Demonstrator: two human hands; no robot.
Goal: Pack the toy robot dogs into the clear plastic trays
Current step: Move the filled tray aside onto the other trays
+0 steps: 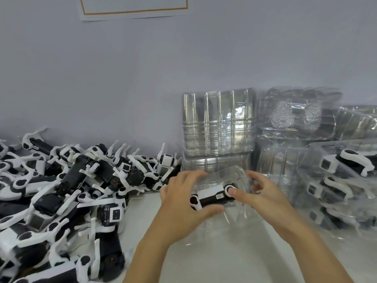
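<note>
From the head view I count one toy robot dog (pixel 213 196) in play, lying in one clear plastic tray (pixel 238 213) on the pale surface (pixel 214 260) in front of me. Its long axis runs left to right across the view, tilted slightly up toward the right; a white body panel and a small black label face up, and round black-and-white joints sit at both ends, so I cannot tell which end is the head. My left hand (pixel 181 199) has its fingers spread and curved over the tray's left edge, thumb lying along the dog's near side, pressing rather than pinching; that grip is wide. My right hand (pixel 263 198) has its thumb tip on the joint at the dog's right end, fingers loosely curled over the tray's far right rim; again wide, nothing clasped. To the left a loose pile of unpacked dogs (pixel 67 199) is heaped, too tangled to count. Behind the hands stand stacks of empty trays (pixel 218 123). On the right, at least three packed trays (pixel 344 180) lie stacked, each with a dog inside.
</note>
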